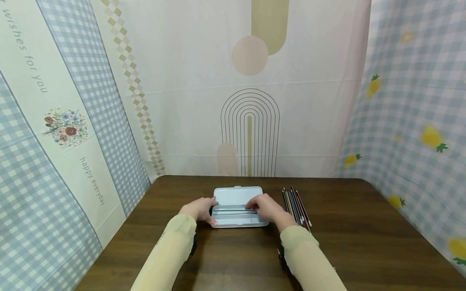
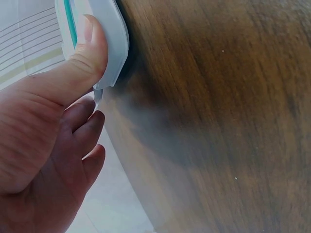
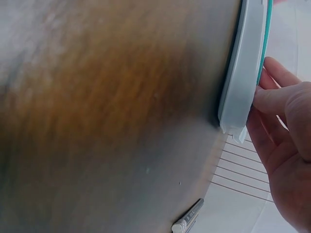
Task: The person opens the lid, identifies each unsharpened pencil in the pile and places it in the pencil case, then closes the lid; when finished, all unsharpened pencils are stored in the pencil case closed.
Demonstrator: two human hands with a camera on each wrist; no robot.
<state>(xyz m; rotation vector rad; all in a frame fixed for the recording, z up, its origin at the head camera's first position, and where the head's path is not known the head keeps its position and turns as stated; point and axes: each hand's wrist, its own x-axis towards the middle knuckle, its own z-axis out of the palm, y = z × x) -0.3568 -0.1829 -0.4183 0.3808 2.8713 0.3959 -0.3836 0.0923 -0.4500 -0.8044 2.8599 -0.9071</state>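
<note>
So the pale blue-grey plastic pencil case (image 1: 238, 207) sits open near the middle of the dark brown wooden desk (image 1: 364, 226), a bit toward the far edge, lid flat behind the tray. The left hand (image 1: 199, 209) grips the case's left end: the left wrist view shows the thumb (image 2: 80, 58) pressed on the rounded corner with the other fingers curled underneath. The right hand (image 1: 267, 207) rests over the right part of the tray, fingers bent over a teal pencil (image 1: 229, 209) lying lengthwise in it; the right wrist view has fingertips (image 3: 265, 99) touching the case's rim, but I can't tell if it's really pinching the pencil.

Tip, imo: keep that left hand as the anchor so the light case doesn't skate on the smooth wood, and lay the pencil along the tray's length. The bundle of coloured pencils (image 1: 296, 206) lies just beside the case toward the right edge, easy to bump with the wrist.
</note>
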